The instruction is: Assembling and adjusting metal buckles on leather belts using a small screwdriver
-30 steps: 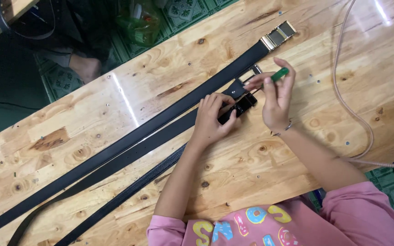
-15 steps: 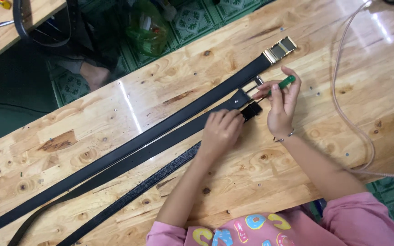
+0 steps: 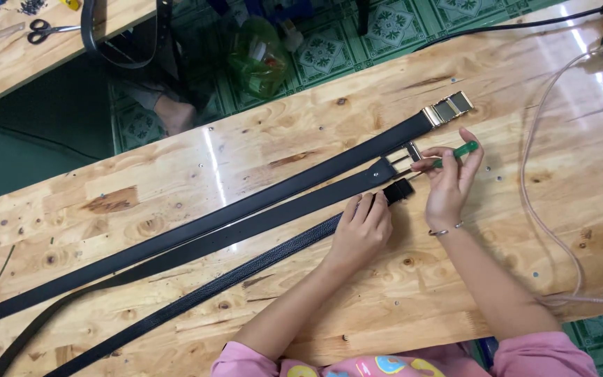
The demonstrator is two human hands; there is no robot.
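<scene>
**Caller:** Knotty pine workbench (image 3: 259,167) fills the head view, green patterned floor beyond it, and three black belts run slantwise across the boards. Your left hand (image 3: 361,230) lies flat on the lowest belt (image 3: 246,269), fingers together, pinning the strap just short of its black clasp (image 3: 399,190).

**Spotter:** And your right hand (image 3: 448,183) is pinched shut on a green-handled screwdriver (image 3: 455,153), tip aimed toward the clasp end of the middle belt (image 3: 301,206), right beside your fingertips. I can't tell whether the tip is actually touching the metal.

**Caller:** Judging by the look, that strap is limp and light, so it'll slide on the varnished wood unless you press close to the hardware, as you're doing.

**Spotter:** The clasp is the stiff part; take hold there, by its edges. The grain side looks a bit slick.

**Caller:** Just past your right hand, the top belt (image 3: 280,192) ends in a gold buckle (image 3: 448,108). A clear hose (image 3: 535,174) loops off to the outside of your wrist.
</scene>
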